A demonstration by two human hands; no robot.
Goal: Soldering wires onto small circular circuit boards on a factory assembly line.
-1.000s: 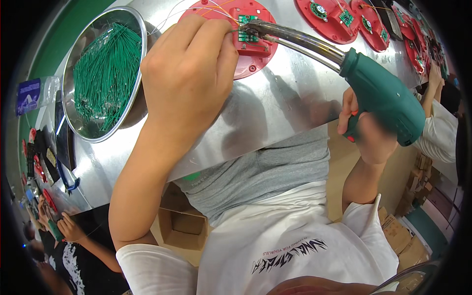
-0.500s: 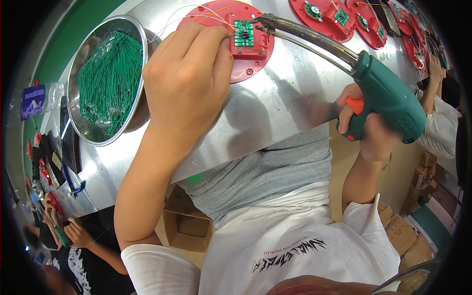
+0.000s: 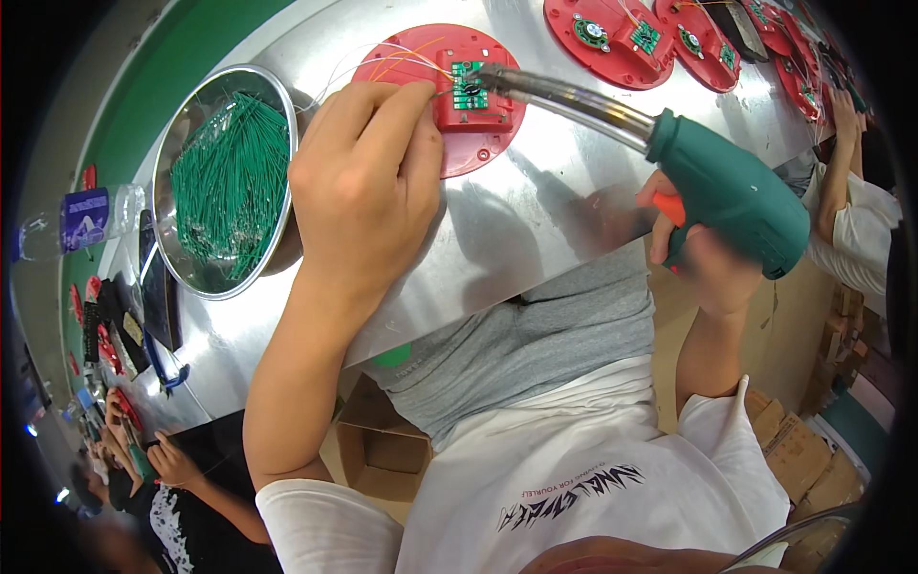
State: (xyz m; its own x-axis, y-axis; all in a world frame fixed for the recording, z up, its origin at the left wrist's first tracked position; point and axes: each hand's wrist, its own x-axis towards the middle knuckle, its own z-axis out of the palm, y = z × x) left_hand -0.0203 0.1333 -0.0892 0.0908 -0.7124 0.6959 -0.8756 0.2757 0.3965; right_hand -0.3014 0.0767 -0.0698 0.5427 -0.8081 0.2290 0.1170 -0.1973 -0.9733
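Note:
My left hand [image 3: 368, 182] is closed in a pinch at the left side of a small green circuit board [image 3: 469, 88]. A thin wire runs from its fingertips to the board's edge; most of it is hidden. The board sits in a raised part of a round red plastic shell [image 3: 488, 143], with white and orange wires trailing left. My right hand [image 3: 717, 253] grips a green soldering gun [image 3: 736, 187] with an orange trigger. Its dark tip lies over the upper part of the board; whether it touches cannot be seen.
A metal bowl [image 3: 161, 206] of green wires [image 3: 229, 182] stands left of my left hand. More red shells [image 3: 612, 43] with boards and speakers lie at the far right. A plastic bottle [image 3: 86, 218] is at the left. Co-workers' hands show at left and right; cardboard boxes [image 3: 387, 450] are below.
The soldering gun has moved a little left and down, bringing its tip over the board. My left hand stays pinched beside the board. The whole view has shifted slightly.

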